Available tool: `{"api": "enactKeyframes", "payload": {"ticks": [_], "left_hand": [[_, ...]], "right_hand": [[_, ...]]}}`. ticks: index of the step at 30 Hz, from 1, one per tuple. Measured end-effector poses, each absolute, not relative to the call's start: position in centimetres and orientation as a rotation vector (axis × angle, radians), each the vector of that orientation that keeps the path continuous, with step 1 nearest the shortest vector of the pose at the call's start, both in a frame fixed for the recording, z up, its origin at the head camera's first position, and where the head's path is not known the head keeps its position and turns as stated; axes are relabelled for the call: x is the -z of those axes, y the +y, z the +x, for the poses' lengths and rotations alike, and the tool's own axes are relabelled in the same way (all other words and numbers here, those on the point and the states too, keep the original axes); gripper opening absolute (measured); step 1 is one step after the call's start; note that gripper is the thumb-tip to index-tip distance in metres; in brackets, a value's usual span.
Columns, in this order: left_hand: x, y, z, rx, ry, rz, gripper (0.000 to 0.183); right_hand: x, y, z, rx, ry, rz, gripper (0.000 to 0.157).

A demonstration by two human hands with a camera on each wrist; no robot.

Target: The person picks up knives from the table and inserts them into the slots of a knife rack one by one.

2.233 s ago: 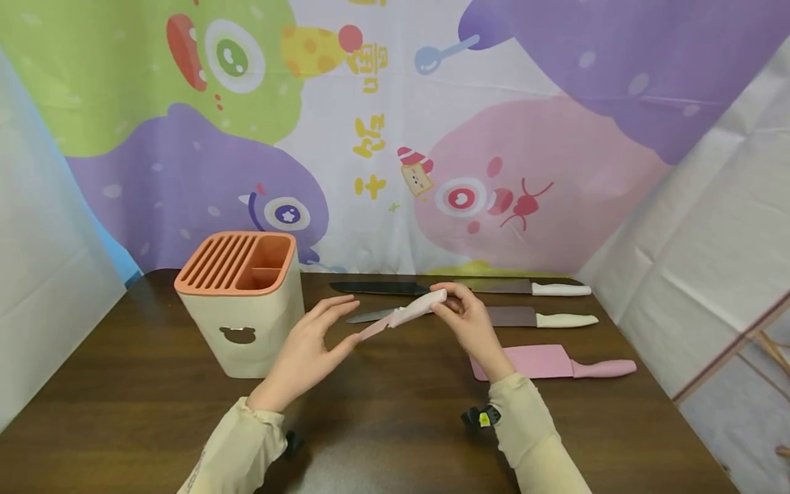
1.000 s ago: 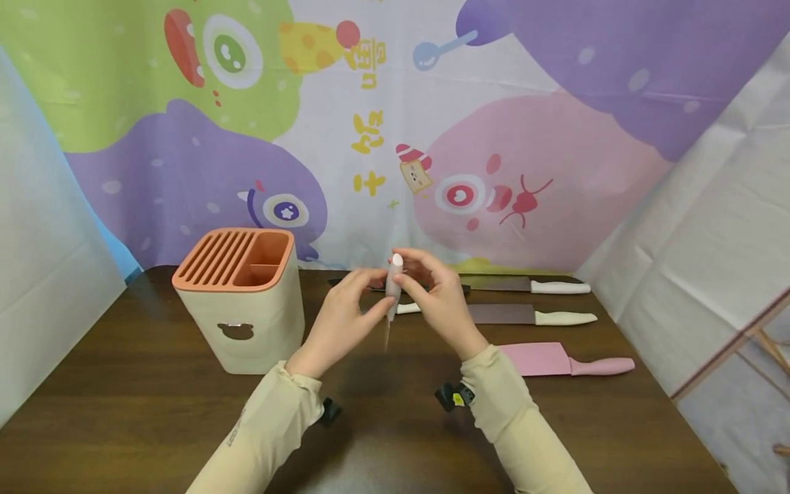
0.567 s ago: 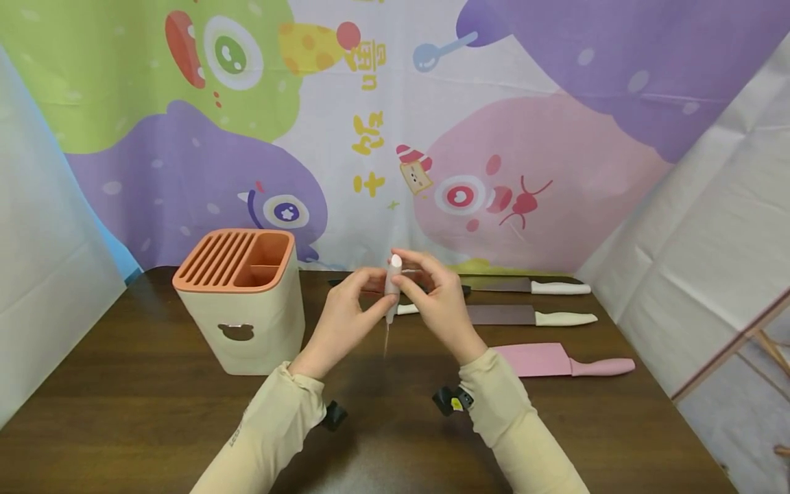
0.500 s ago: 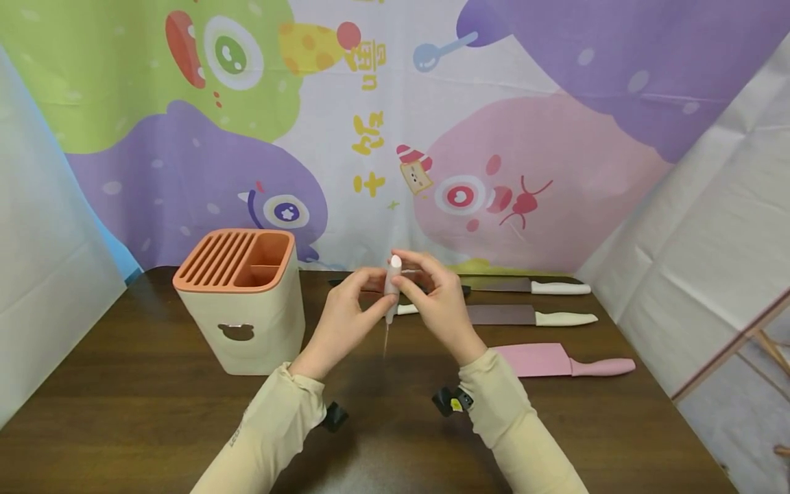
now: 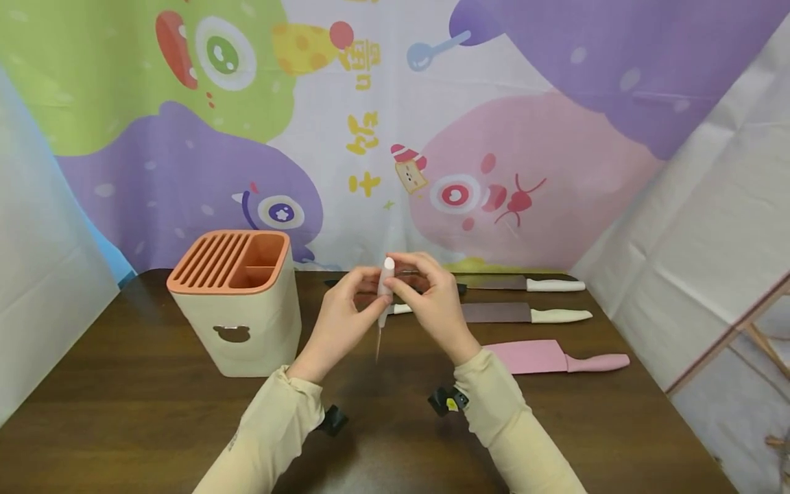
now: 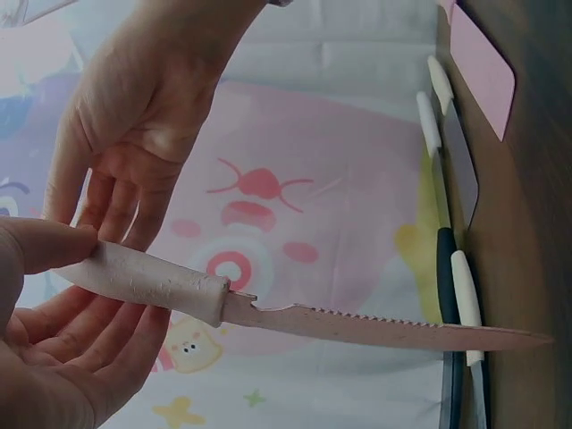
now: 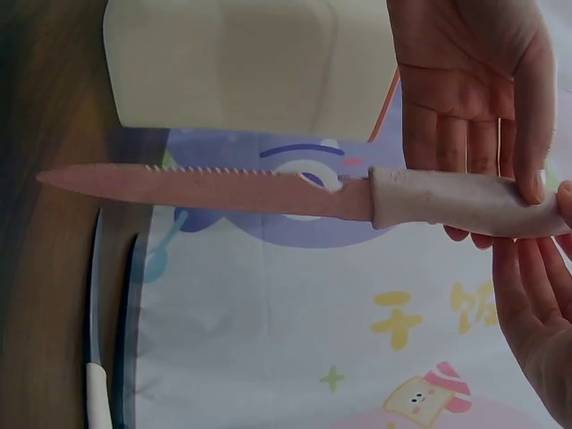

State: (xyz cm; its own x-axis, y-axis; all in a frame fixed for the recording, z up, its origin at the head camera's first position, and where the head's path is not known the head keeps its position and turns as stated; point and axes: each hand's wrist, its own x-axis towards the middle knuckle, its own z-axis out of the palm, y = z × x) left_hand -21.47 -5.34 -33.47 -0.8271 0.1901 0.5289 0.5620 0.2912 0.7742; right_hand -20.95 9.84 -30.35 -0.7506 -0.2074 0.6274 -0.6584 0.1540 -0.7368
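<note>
Left hand (image 5: 341, 317), right hand (image 5: 437, 309) both pinched pink-bladed, white-handled knife (image 7: 241, 189); wrist views alone showed it serrated. Twelve o'clock beyond: black knife (image 5: 461, 289), seemingly long, part-hidden.

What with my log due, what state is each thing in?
Serrated knife, held, tip down
Left hand, pinching that knife
Right hand, pinching that knife
Holder, upright, slots uncovered
Pink cleaver, lying flat
Cream-handled cleaver, lying flat
Rear white-handled knife, lying flat
Nearer white-handled knife, lying, partly hidden
Black knife, lying, partly hidden
</note>
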Motion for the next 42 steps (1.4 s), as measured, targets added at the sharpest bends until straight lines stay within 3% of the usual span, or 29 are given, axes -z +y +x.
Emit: {"api": "enactKeyframes", "payload": {"ticks": [42], "left_hand": [[32.5,-7.2,-20.2,1.428,-2.238,-0.682,0.031]], "right_hand": [[31.8,11.0,-23.1,-1.612,-2.190,0.868,0.020]]}}
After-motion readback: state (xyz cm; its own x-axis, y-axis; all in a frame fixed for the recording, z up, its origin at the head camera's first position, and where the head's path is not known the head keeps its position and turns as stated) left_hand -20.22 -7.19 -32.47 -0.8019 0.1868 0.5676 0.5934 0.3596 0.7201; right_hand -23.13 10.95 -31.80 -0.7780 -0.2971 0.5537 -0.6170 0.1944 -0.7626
